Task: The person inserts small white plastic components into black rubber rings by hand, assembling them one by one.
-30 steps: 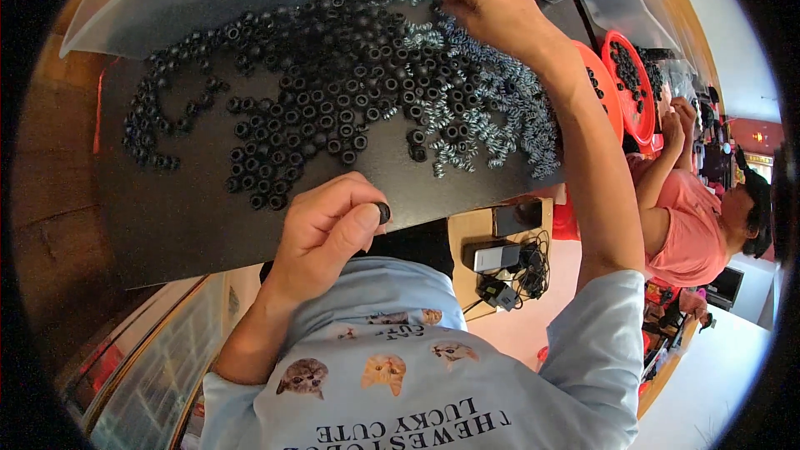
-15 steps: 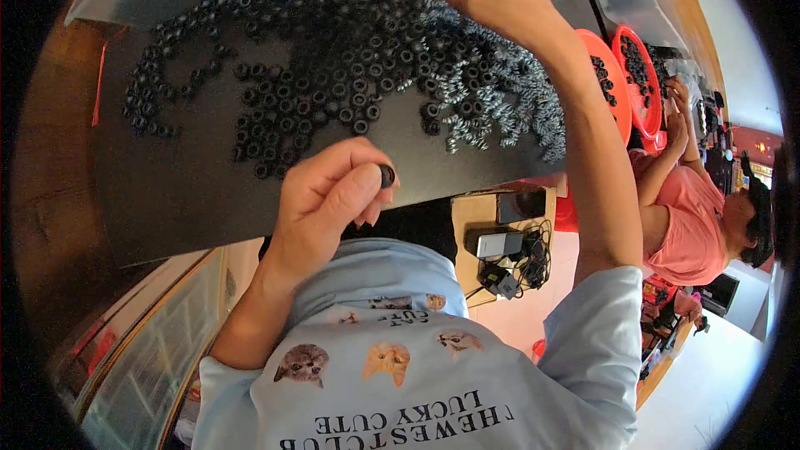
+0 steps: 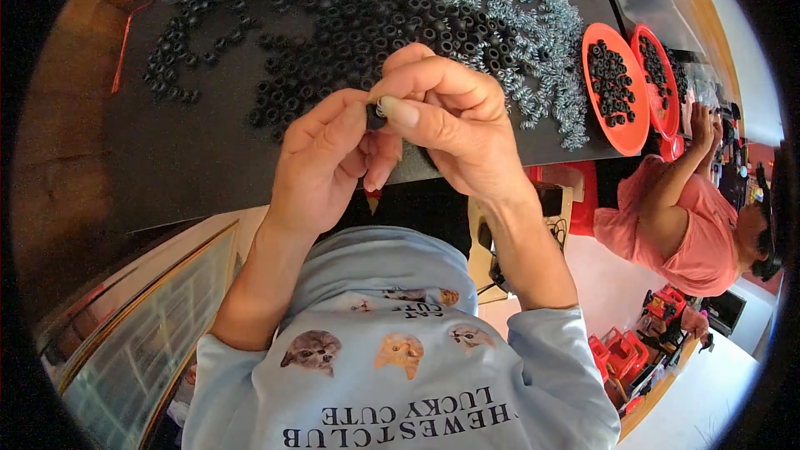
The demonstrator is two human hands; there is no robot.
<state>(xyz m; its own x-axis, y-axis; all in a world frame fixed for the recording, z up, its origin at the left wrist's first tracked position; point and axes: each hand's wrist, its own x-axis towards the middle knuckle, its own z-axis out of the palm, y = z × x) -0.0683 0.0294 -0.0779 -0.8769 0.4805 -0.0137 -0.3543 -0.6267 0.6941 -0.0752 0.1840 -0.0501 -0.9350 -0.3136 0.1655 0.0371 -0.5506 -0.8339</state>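
In front of my chest both hands meet at one small round black plastic piece (image 3: pixel 374 121). My left hand (image 3: pixel 317 162) pinches it between thumb and fingers. Thumb and forefinger of my right hand (image 3: pixel 454 125) close on a small metal spring (image 3: pixel 381 107) at the mouth of that piece; how far it sits inside is hidden by the fingertips. Beyond my hands, a heap of loose hollow black pieces (image 3: pixel 333 46) spreads across the dark table (image 3: pixel 208 167). A pile of silvery springs (image 3: pixel 546 58) lies to its right.
At the table's right end is a red-orange plate (image 3: pixel 635 121) with black pieces in it, and a red basin (image 3: pixel 667 121) behind. A person in a pink shirt (image 3: pixel 696 242) works at the right. Below the table are a small wooden stand (image 3: pixel 483 262) and red stools (image 3: pixel 621 354).
My right hand has come back from the far spring pile to my left hand, now bringing a spring. The left hand has risen slightly, still pinching the black piece.
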